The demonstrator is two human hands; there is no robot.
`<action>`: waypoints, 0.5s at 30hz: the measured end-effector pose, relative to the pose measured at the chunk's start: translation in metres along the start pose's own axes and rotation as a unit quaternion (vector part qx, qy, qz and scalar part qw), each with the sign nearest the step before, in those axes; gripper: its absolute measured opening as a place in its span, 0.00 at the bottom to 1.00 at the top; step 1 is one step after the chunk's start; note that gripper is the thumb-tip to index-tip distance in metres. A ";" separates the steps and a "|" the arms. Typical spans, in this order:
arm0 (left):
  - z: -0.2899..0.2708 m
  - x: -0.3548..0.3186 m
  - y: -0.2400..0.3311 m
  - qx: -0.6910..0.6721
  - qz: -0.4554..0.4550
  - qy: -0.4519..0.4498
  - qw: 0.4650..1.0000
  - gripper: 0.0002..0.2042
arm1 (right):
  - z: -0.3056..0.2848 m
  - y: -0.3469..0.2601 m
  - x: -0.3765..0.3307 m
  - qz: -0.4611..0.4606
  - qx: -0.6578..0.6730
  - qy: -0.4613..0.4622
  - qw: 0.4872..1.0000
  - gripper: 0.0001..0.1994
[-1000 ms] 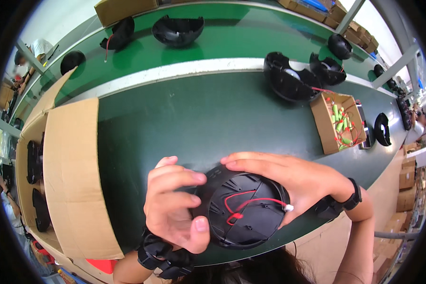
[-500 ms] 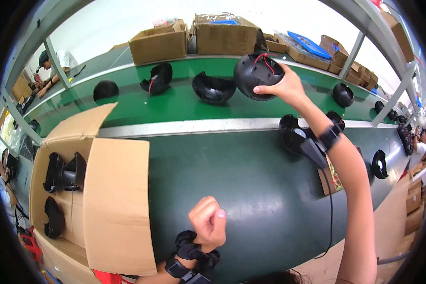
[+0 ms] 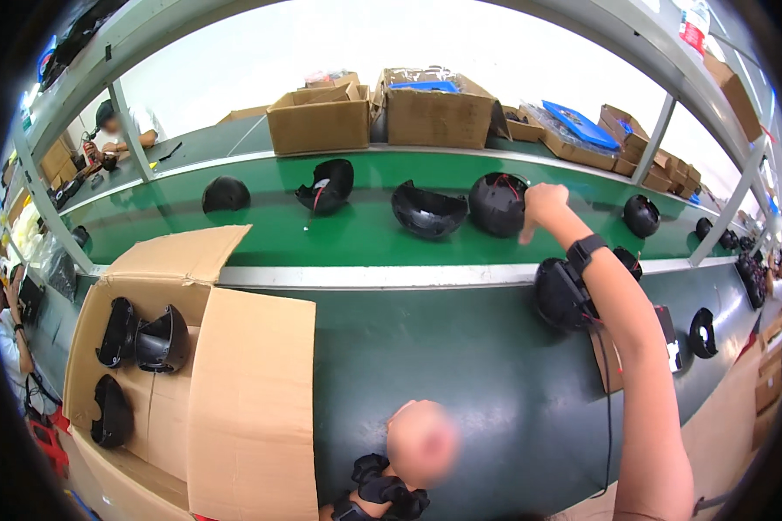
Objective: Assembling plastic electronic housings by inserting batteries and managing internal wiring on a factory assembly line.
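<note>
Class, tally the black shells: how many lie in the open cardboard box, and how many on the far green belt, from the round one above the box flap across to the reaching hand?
Boxed shells in the cardboard box: 3
Belt shells on the green belt: 4
Total: 7

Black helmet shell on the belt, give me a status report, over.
Right hand empty, beside the black helmet shell on the green belt. Left hand closed, low. Nothing blocking.
</note>
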State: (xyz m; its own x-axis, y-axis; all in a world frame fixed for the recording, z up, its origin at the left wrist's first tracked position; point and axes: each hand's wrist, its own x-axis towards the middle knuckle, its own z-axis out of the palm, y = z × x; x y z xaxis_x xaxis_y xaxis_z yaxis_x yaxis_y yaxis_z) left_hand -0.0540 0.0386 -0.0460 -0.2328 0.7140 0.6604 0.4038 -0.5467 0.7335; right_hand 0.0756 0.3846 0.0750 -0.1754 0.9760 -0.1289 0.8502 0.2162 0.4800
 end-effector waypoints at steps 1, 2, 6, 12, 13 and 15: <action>-0.001 0.000 0.000 0.001 -0.007 0.000 1.000 0.15 | -0.022 -0.003 -0.011 -0.002 0.001 0.005 1.000 0.38; -0.001 0.001 0.000 0.002 -0.004 0.003 1.000 0.15 | -0.043 -0.009 -0.023 -0.057 -0.010 0.001 0.998 0.30; -0.001 -0.001 0.004 0.007 -0.009 0.005 1.000 0.15 | -0.101 -0.065 -0.041 -0.370 0.168 0.206 0.890 0.09; -0.001 0.001 0.009 -0.001 0.040 -0.020 0.999 0.14 | -0.101 -0.210 0.040 -0.383 0.152 0.478 0.776 0.08; 0.000 0.002 0.011 -0.003 0.037 -0.024 0.999 0.13 | -0.091 -0.220 0.055 -0.381 0.155 0.482 0.774 0.08; 0.004 0.003 0.008 -0.006 0.043 -0.021 0.999 0.13 | -0.078 -0.235 0.062 -0.333 0.126 0.456 0.816 0.07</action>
State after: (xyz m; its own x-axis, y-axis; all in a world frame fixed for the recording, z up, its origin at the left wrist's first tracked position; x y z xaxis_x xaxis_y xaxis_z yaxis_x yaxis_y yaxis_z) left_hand -0.0480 0.0380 -0.0389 -0.1603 0.6824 0.7132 0.4091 -0.6116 0.6772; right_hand -0.1739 0.3962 0.0215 -0.8391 0.2821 0.4651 0.4700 0.8064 0.3589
